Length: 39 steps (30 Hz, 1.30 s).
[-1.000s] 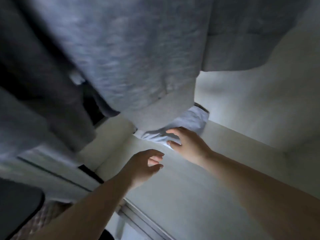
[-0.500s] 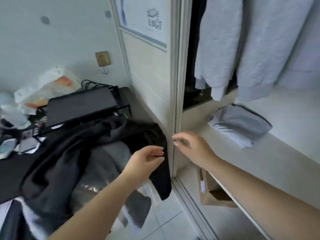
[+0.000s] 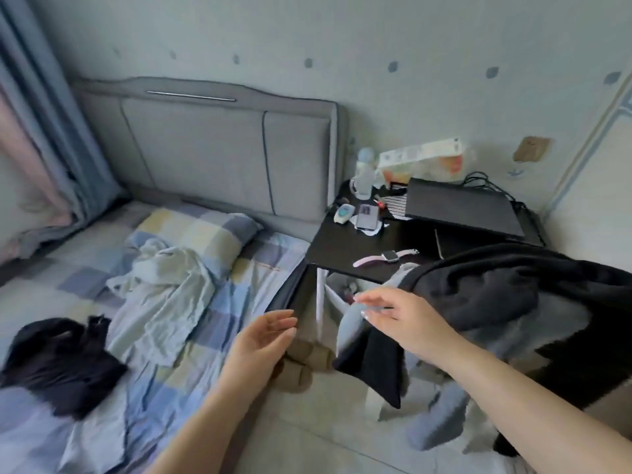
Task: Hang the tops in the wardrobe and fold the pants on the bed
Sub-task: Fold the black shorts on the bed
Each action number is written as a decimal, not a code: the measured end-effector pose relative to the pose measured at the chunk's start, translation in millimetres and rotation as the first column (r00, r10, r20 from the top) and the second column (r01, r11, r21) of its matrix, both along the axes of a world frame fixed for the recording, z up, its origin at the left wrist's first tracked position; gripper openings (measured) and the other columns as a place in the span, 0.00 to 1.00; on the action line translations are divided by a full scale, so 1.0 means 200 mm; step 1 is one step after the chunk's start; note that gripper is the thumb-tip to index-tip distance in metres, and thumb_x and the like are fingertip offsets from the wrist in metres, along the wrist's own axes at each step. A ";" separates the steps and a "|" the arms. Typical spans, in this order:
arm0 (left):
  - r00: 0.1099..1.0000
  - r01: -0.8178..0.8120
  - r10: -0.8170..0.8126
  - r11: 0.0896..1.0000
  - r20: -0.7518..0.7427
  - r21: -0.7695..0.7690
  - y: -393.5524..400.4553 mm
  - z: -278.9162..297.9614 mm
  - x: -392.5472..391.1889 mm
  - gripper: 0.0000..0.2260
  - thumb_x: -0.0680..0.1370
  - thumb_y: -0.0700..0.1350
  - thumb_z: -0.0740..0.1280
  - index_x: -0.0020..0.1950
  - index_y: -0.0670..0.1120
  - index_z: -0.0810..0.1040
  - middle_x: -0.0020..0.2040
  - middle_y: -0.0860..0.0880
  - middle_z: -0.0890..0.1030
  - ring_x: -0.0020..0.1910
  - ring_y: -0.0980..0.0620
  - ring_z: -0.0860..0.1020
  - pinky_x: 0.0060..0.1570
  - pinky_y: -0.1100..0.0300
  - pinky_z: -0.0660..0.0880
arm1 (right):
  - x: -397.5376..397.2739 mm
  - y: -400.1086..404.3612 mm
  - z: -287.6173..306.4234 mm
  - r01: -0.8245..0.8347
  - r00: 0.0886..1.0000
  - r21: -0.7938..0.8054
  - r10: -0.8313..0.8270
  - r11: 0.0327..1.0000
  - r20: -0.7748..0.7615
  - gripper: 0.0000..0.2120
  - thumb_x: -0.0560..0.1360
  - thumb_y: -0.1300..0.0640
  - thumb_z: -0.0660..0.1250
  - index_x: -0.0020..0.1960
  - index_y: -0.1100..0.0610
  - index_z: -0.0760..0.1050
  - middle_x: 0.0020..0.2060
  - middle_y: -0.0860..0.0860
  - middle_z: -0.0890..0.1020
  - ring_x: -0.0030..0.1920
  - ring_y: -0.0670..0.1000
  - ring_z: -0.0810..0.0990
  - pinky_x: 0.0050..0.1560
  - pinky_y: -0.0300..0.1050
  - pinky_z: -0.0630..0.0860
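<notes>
A crumpled pale garment (image 3: 164, 289) lies on the checked bed (image 3: 219, 323) below the pillow. A black garment (image 3: 58, 364) sits in a heap at the bed's left. At the right, a pile of black clothing (image 3: 506, 295) and grey clothing (image 3: 441, 415) is draped beside the black side table (image 3: 345, 248). My left hand (image 3: 263, 340) hovers open over the bed's edge, holding nothing. My right hand (image 3: 407, 319) is open in front of the black and grey pile, fingers relaxed and pointing left; whether it touches the cloth is unclear.
The side table carries a laptop (image 3: 461, 206), a phone (image 3: 367, 216), a watch (image 3: 386, 257), a bottle (image 3: 364, 172) and a tissue pack. Brown slippers (image 3: 301, 367) sit on the tiled floor between bed and pile. Curtains (image 3: 37, 131) hang at the left.
My view has swung left from the wardrobe's inside to the bed and side table. Both hands came out of the wardrobe, holding nothing.
</notes>
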<state>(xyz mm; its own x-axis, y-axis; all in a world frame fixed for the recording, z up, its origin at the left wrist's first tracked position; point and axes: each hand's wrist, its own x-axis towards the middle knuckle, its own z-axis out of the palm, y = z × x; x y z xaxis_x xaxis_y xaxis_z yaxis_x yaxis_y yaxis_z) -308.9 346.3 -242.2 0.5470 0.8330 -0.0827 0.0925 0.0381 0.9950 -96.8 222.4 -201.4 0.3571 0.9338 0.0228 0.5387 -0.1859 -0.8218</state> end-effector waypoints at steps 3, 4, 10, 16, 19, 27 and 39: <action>0.988 -0.153 0.153 0.988 -0.002 -0.015 0.14 -0.02 -0.21 0.10 0.76 0.36 0.69 0.51 0.50 0.80 0.44 0.53 0.85 0.43 0.60 0.81 0.44 0.72 0.75 | -0.14 0.29 -0.05 -0.157 0.988 -0.051 0.156 0.986 -0.023 0.11 0.76 0.55 0.68 0.50 0.38 0.77 0.52 0.39 0.81 0.55 0.34 0.76 0.60 0.37 0.72; 0.978 -0.206 0.207 0.978 0.007 -0.029 0.19 -0.03 -0.26 0.09 0.76 0.35 0.68 0.51 0.48 0.80 0.45 0.52 0.84 0.43 0.59 0.81 0.44 0.72 0.75 | -0.18 0.38 -0.06 -0.200 0.980 -0.062 0.198 0.978 -0.031 0.11 0.76 0.54 0.68 0.50 0.38 0.76 0.51 0.38 0.81 0.55 0.34 0.76 0.60 0.36 0.72; 0.893 -0.449 0.447 0.892 -0.051 -0.056 0.53 -0.13 -0.49 0.09 0.77 0.38 0.68 0.52 0.51 0.79 0.48 0.52 0.83 0.47 0.58 0.82 0.45 0.67 0.77 | -0.33 1.03 -0.18 -0.466 0.884 -0.127 0.465 0.876 -0.037 0.10 0.76 0.52 0.67 0.52 0.36 0.76 0.51 0.36 0.80 0.54 0.32 0.75 0.52 0.27 0.72; 0.755 -0.654 0.643 0.752 -0.129 -0.079 0.83 -0.28 -0.69 0.10 0.77 0.40 0.68 0.55 0.52 0.78 0.48 0.54 0.83 0.46 0.62 0.81 0.42 0.71 0.75 | -0.50 1.65 -0.34 -0.624 0.781 -0.165 0.607 0.764 -0.147 0.08 0.76 0.54 0.67 0.51 0.42 0.78 0.48 0.39 0.82 0.51 0.34 0.78 0.50 0.29 0.73; 0.686 -0.726 0.705 0.679 -0.179 -0.111 0.88 -0.37 -0.79 0.09 0.77 0.40 0.69 0.54 0.52 0.78 0.46 0.56 0.84 0.46 0.62 0.81 0.41 0.70 0.76 | -0.63 1.85 -0.44 -0.694 0.720 -0.210 0.671 0.689 -0.178 0.07 0.77 0.55 0.67 0.52 0.44 0.77 0.49 0.40 0.82 0.50 0.32 0.77 0.48 0.26 0.72; 0.533 -0.844 0.800 0.479 -0.275 -0.243 1.06 -0.66 -1.16 0.08 0.77 0.39 0.68 0.53 0.49 0.79 0.48 0.51 0.84 0.47 0.57 0.82 0.39 0.65 0.78 | -1.03 2.28 -0.66 -0.749 0.656 -0.279 0.732 0.601 -0.183 0.07 0.77 0.55 0.66 0.54 0.46 0.77 0.51 0.41 0.81 0.54 0.38 0.77 0.54 0.33 0.73; 0.525 -0.851 0.777 0.477 -0.347 -0.217 1.80 -1.23 -1.74 0.08 0.77 0.41 0.69 0.52 0.52 0.79 0.48 0.52 0.83 0.51 0.55 0.80 0.50 0.62 0.75 | -1.67 3.02 -1.39 -0.689 0.714 -0.366 0.670 0.625 -0.202 0.08 0.77 0.56 0.66 0.46 0.42 0.77 0.43 0.40 0.82 0.47 0.38 0.79 0.45 0.34 0.71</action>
<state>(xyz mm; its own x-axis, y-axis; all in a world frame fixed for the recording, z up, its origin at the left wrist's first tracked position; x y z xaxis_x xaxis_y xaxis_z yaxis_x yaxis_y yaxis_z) -657.3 706.8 -488.8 -0.4220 0.7892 -0.4462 0.0129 0.4974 0.8674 -430.2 827.0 -478.7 -0.3915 0.8320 -0.3931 0.6111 -0.0843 -0.7871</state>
